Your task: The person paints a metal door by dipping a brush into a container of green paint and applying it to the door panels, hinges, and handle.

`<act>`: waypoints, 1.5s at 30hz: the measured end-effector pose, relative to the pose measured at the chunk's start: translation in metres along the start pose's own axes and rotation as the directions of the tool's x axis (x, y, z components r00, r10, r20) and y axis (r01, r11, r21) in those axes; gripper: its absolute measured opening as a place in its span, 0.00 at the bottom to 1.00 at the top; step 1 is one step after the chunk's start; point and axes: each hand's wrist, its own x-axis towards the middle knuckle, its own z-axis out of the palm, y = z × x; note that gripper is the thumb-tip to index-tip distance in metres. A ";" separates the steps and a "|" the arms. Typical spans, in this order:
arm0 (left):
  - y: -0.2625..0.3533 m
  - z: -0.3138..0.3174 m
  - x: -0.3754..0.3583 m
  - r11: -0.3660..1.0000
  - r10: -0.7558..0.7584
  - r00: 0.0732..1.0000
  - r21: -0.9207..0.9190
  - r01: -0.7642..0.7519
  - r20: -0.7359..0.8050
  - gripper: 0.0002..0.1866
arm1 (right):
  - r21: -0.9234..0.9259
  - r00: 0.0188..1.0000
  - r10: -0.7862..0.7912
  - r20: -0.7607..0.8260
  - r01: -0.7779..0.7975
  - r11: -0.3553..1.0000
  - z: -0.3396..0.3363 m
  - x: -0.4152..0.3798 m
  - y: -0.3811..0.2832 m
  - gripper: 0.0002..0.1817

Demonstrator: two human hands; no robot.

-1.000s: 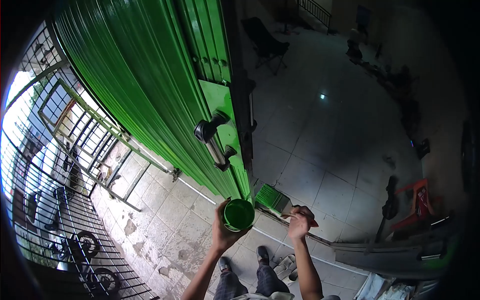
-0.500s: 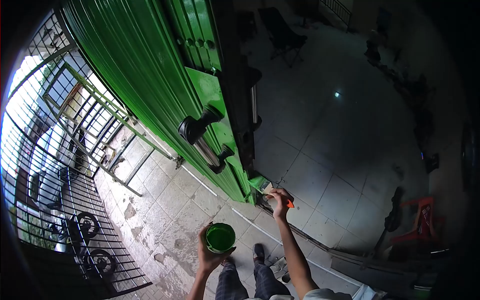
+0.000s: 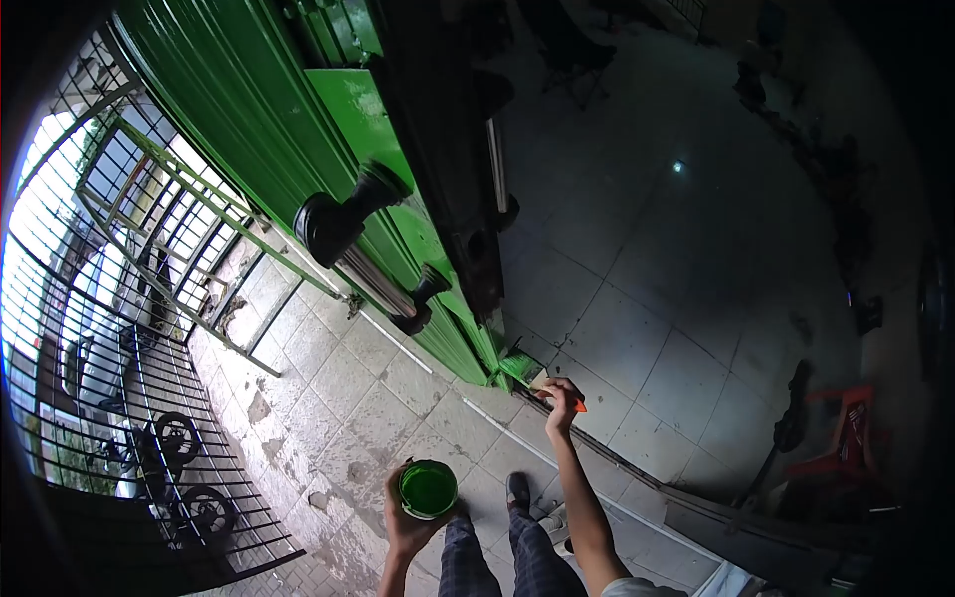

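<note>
My shoes stand on the pale tiled floor, stained and chipped in places. Just above my knees my left hand is wrapped around a small cup of green paint, held upright and low. My right hand reaches forward with its fingers closed on the orange handle of a paintbrush, whose green-loaded bristles touch the bottom corner of the green door. A metal track runs across the floor under that edge. Higher on the door, a long bar handle with black mounts juts out toward me. To the left, beyond the door, stands a green metal frame, then black railings with a motorbike parked behind them. To the right, the darker grey floor inside carries a red plastic chair, and farther off a folding chair.
</note>
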 end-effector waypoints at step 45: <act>-0.010 -0.005 -0.014 0.999 -0.035 0.998 0.006 0.034 0.052 0.51 | -0.003 0.987 -0.068 0.143 0.069 0.998 0.023 0.020 -0.016 0.10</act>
